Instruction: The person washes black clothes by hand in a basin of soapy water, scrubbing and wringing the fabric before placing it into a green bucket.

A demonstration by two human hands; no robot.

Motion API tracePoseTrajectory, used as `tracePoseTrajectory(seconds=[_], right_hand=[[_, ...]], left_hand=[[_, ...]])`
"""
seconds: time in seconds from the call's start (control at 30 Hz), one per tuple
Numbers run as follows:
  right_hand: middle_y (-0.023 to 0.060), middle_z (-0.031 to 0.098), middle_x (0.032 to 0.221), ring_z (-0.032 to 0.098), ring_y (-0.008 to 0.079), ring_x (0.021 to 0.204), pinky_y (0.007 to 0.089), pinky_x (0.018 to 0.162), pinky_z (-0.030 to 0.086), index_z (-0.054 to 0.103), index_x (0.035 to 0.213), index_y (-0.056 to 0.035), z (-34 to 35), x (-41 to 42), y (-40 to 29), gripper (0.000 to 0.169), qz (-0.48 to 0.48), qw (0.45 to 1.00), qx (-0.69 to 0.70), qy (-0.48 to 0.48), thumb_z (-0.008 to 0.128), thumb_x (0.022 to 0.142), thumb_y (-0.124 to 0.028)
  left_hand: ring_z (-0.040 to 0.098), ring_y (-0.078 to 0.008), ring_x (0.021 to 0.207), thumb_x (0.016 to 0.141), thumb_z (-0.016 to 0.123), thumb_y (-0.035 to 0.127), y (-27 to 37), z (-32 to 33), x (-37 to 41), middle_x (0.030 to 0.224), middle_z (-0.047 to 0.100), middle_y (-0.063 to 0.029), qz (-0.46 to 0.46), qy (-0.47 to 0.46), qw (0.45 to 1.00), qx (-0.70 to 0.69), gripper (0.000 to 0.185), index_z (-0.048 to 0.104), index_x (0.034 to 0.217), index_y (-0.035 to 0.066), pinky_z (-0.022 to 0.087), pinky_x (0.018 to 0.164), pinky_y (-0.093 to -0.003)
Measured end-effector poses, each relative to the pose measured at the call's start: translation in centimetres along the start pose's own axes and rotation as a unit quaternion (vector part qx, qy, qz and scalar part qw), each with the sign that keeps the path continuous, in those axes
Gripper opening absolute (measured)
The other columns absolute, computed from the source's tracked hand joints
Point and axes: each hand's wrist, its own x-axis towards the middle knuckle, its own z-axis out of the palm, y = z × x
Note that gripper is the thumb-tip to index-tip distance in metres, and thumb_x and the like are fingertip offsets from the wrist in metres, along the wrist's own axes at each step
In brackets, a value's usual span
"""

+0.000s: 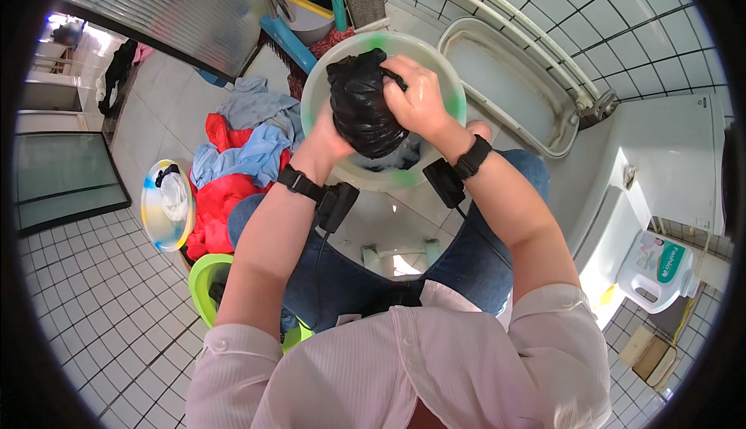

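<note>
A wet black garment is bunched between my hands above a pale green plastic basin. My left hand supports its lower left side, the fingers mostly hidden behind the cloth. On the right, my right hand grips a fold of the cloth, the fingers curled at its upper edge. Below the bundle, dark cloth and suds show inside the basin.
Red and blue clothes lie heaped on the floor at left, beside a small basin and a lime-green tub. A long tub of cloudy water stands at upper right. A detergent jug is at far right, a blue broom behind the basin.
</note>
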Motion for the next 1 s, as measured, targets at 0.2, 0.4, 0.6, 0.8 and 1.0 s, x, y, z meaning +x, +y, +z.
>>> tracePoseTrajectory(seconds=[0.2,0.4,0.6,0.8,1.0], right_hand=[[0.0182,0.054,0.077,0.053,0.0392,0.072,0.0401,0.063,0.045,0.057,0.087,0.0003,0.0,0.5,0.1,0.018,0.003,1.000,0.003,0.028,0.053,0.072,-0.010],[0.0165,0.051,0.071,0.052,0.0374,0.066,0.0393,0.058,0.044,0.055,0.081,0.0004,0.0,-0.2,-1.4,0.014,-0.031,0.999,0.023,-0.013,0.053,0.070,-0.008],[0.0165,0.050,0.069,0.048,0.0352,0.057,0.0359,0.053,0.043,0.054,0.082,0.0024,-0.6,0.0,-2.6,0.018,-0.079,0.994,0.060,-0.041,0.050,0.065,0.000],[0.0157,0.050,0.068,0.050,0.0365,0.061,0.0379,0.054,0.044,0.053,0.076,-0.0003,-0.7,-0.3,-3.1,0.010,-0.055,0.995,0.069,-0.055,0.054,0.067,-0.005],[0.0160,0.052,0.070,0.052,0.0366,0.063,0.0375,0.056,0.045,0.054,0.077,0.0009,-0.4,-0.2,-2.5,0.011,-0.050,0.994,0.087,-0.041,0.053,0.067,-0.004]], left_hand=[[0.058,-0.0244,0.095,0.088,0.047,0.032,0.6,2.0,-1.5,0.107,0.058,-0.0095,0.056,0.054,0.997,0.008,0.034,0.053,0.108,0.006,0.047,0.086,-0.0378],[0.059,-0.0192,0.083,0.088,0.049,0.022,-0.5,-0.2,-0.2,0.095,0.058,-0.0075,0.093,-0.083,0.986,0.107,0.023,0.054,0.101,0.005,0.050,0.075,-0.0331],[0.057,-0.0189,0.091,0.088,0.045,0.011,-0.5,-0.4,-0.5,0.099,0.055,-0.0103,0.023,-0.120,0.989,0.086,0.016,0.050,0.103,0.007,0.049,0.079,-0.0340],[0.057,-0.0167,0.092,0.088,0.047,0.011,-1.4,-0.8,-0.9,0.103,0.054,-0.0085,0.040,-0.134,0.981,0.136,0.018,0.049,0.106,0.008,0.048,0.081,-0.0317],[0.054,-0.0119,0.096,0.087,0.048,0.009,-1.6,-2.2,0.7,0.102,0.055,-0.0045,0.111,-0.192,0.943,0.248,0.020,0.049,0.107,0.010,0.045,0.083,-0.0270]])
